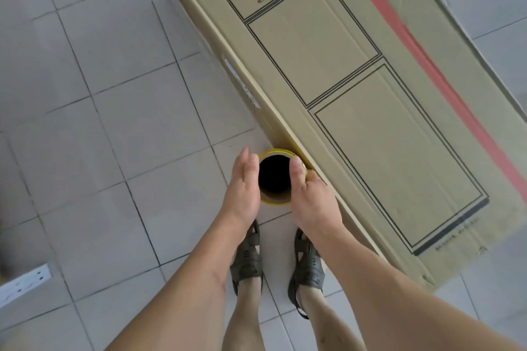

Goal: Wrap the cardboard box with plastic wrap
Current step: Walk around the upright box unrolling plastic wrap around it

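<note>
Standing on end beside the cardboard box (356, 88), a yellow-rimmed wrap roll (274, 202).

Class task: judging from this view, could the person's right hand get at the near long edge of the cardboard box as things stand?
Probably yes: the right hand, gripping the roll, already sits against the cardboard box edge with nothing between.

Long printed cardboard box (356, 88) flat, wrap roll (274, 202) upright beside

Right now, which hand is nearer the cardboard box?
Right. The right hand grips the roll's box-side, against the cardboard box edge; the left hand holds the roll's far side.
</note>
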`<action>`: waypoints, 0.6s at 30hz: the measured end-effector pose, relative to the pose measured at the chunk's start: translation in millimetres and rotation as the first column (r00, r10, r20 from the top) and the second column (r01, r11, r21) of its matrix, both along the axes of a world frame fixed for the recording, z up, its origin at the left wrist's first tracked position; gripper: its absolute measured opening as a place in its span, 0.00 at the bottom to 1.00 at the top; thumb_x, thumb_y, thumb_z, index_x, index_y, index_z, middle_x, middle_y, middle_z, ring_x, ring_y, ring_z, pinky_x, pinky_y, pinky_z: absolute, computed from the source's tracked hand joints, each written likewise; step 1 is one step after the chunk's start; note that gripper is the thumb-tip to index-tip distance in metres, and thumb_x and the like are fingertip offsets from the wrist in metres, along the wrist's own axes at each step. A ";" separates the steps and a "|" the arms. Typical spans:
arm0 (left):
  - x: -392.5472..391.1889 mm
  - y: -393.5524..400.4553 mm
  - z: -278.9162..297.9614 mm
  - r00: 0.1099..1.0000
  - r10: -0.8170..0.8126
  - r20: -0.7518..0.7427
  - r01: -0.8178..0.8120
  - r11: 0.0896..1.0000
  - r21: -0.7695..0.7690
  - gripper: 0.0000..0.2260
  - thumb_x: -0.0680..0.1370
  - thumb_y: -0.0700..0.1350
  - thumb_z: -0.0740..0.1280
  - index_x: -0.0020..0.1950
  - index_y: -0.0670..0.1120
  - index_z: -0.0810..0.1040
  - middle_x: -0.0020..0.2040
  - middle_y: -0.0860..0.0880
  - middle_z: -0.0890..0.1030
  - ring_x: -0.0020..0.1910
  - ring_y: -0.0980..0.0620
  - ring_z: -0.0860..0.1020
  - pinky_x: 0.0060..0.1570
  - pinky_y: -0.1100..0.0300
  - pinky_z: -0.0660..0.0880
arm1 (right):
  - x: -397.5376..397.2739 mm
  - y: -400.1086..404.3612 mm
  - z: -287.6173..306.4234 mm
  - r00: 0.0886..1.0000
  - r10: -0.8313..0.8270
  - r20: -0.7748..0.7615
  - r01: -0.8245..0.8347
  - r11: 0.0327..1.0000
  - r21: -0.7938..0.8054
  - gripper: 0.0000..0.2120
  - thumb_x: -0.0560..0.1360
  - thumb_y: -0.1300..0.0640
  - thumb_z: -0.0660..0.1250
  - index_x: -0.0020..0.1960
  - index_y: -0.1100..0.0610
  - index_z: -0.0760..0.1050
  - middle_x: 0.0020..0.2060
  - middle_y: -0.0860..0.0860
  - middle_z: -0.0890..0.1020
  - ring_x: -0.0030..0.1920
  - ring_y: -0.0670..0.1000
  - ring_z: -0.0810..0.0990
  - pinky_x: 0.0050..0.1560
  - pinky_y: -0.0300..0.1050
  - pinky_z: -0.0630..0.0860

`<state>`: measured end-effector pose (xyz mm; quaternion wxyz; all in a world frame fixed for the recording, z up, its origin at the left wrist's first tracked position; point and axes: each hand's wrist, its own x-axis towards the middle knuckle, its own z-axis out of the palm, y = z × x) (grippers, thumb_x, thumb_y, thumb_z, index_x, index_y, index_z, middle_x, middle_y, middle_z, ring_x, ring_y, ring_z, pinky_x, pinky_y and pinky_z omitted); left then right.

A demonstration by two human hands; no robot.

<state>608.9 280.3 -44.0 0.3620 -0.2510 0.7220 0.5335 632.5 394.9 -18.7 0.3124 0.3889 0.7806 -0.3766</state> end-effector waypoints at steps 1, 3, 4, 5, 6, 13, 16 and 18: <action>-3.1 3.8 1.2 1.000 0.003 0.002 -0.003 1.000 -0.004 0.25 0.86 0.61 0.50 0.83 0.55 0.61 0.77 0.60 0.65 0.77 0.59 0.62 0.79 0.58 0.56 | 1.7 -0.4 -0.9 0.999 -0.042 -0.008 0.042 0.998 -0.055 0.46 0.71 0.23 0.37 0.64 0.56 0.73 0.53 0.58 0.82 0.56 0.60 0.80 0.59 0.57 0.75; -5.6 7.0 0.9 0.999 0.014 0.039 -0.013 1.000 -0.017 0.25 0.86 0.62 0.50 0.80 0.54 0.66 0.77 0.55 0.70 0.75 0.55 0.67 0.78 0.54 0.61 | 3.8 -1.8 -3.2 0.994 -0.106 -0.025 0.101 0.986 -0.136 0.55 0.62 0.17 0.34 0.63 0.56 0.72 0.51 0.61 0.83 0.53 0.63 0.82 0.58 0.61 0.77; -4.4 7.6 3.2 0.999 0.015 0.044 -0.013 1.000 -0.026 0.26 0.85 0.63 0.51 0.80 0.54 0.67 0.76 0.54 0.71 0.74 0.55 0.68 0.77 0.54 0.62 | 4.3 -1.3 -2.3 0.995 -0.100 -0.026 0.095 0.985 -0.147 0.55 0.61 0.17 0.33 0.62 0.56 0.72 0.50 0.61 0.84 0.53 0.63 0.82 0.57 0.61 0.77; -2.7 9.0 7.3 0.999 -0.005 0.034 0.007 0.999 -0.034 0.27 0.85 0.64 0.51 0.80 0.54 0.67 0.75 0.54 0.72 0.73 0.55 0.69 0.76 0.54 0.62 | 4.9 0.9 -0.3 0.998 -0.062 -0.022 0.059 0.990 -0.132 0.53 0.64 0.19 0.33 0.63 0.56 0.72 0.50 0.60 0.83 0.53 0.62 0.82 0.57 0.59 0.77; 0.8 9.6 9.5 0.999 -0.031 0.026 0.033 0.998 -0.049 0.27 0.85 0.64 0.51 0.79 0.54 0.68 0.74 0.55 0.72 0.72 0.54 0.69 0.75 0.55 0.63 | 6.2 3.8 2.5 1.000 0.001 -0.013 -0.002 0.996 -0.094 0.47 0.70 0.24 0.34 0.65 0.56 0.72 0.52 0.59 0.83 0.54 0.61 0.81 0.57 0.56 0.77; 33.2 18.1 19.0 0.987 -0.126 0.102 0.135 0.987 -0.089 0.22 0.80 0.71 0.53 0.61 0.59 0.77 0.61 0.51 0.81 0.64 0.48 0.77 0.65 0.53 0.74 | 33.5 30.0 19.2 0.970 0.239 0.031 -0.241 0.969 0.052 0.33 0.80 0.33 0.36 0.60 0.48 0.74 0.50 0.51 0.82 0.53 0.57 0.78 0.46 0.48 0.69; 29.3 19.7 18.5 0.992 -0.090 0.088 0.099 0.989 -0.107 0.19 0.85 0.64 0.53 0.64 0.54 0.74 0.57 0.56 0.78 0.61 0.55 0.72 0.60 0.62 0.64 | 42.6 32.6 10.4 0.970 0.224 0.096 -0.230 0.972 0.046 0.36 0.79 0.32 0.37 0.60 0.54 0.75 0.52 0.53 0.82 0.54 0.58 0.79 0.47 0.49 0.71; 26.2 22.8 12.8 0.991 -0.087 0.105 0.097 0.991 -0.090 0.29 0.82 0.68 0.52 0.75 0.50 0.69 0.66 0.53 0.75 0.64 0.55 0.70 0.65 0.59 0.63 | 51.5 29.7 2.5 0.974 0.192 0.118 -0.186 0.981 -0.054 0.34 0.80 0.34 0.39 0.66 0.54 0.71 0.55 0.54 0.81 0.56 0.58 0.79 0.53 0.51 0.74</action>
